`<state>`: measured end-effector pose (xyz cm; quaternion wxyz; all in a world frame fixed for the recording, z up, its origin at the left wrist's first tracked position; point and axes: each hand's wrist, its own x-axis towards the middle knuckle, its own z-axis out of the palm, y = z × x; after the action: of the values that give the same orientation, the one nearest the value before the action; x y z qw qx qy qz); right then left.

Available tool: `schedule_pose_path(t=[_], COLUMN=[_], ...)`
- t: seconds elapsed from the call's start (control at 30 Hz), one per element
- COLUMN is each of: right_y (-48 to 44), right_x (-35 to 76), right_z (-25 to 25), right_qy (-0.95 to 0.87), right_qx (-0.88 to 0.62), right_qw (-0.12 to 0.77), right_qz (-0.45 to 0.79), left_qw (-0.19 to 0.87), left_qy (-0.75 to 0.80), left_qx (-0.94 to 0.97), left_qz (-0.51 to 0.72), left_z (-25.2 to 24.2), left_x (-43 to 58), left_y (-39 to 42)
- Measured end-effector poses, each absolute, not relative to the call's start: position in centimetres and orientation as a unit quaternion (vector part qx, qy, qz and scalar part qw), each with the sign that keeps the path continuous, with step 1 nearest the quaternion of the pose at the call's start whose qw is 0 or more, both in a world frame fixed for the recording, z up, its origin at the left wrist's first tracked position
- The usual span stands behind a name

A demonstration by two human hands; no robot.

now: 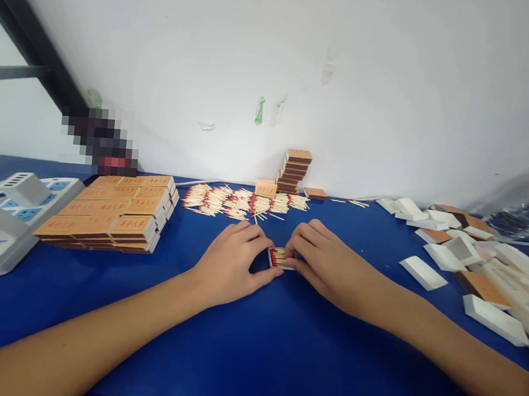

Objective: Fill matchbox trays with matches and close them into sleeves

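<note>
With both hands brought together over the surface (252, 349), it's all happening at a small matchbox tray (269, 257) lying flat between them: the left hand (232, 253) curls around its left end, thumb on the near side and forefinger by the far corner, pinching it, while the right hand (326, 261) bunches its fingers over the other end, hiding whether they grip a stick or merely press. Red-tipped matches (277, 257) lie along the tray, heads to the left, so the step in hand looks like settling sticks inside it; the next move, I'd judge, calls for the left hand to steady the tray while the right evens them out. Just beyond the fingertips comes the loose match pile (204, 199), with 1 matchbox (266, 189) propped on it and a leaning stack of boxes (296, 167) behind, which a careless knuckle could topple. Another box (315, 193) sits to its right. Out left, a block of printed matchboxes (117, 208) stands beside a power strip (30, 204); out right, white trays (423, 273) and brown sleeves (481, 288) lie jumbled against a plastic package (523, 291), and that tangle could hamper picking out a single piece.
</note>
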<state>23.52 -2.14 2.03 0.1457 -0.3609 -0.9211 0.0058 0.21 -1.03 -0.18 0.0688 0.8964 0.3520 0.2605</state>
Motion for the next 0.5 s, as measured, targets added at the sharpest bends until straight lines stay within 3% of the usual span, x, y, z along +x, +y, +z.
schedule_pose_path(t=[0.2,0.5], right_y=[-1.5,-1.1], right_x=[24.2,24.3], right_z=[2.0,1.6], right_qy=[-0.899,-0.902], right_qx=[-0.389,-0.384], right_qw=[0.197,0.191], right_qz=[0.038,0.052], left_qw=[0.076,0.074], left_qy=[0.354,0.351], left_qx=[0.898,0.900], left_qz=[0.249,0.247], left_z=[0.0,0.0], left_x=[0.3,0.2], left_y=[-1.1,-1.1])
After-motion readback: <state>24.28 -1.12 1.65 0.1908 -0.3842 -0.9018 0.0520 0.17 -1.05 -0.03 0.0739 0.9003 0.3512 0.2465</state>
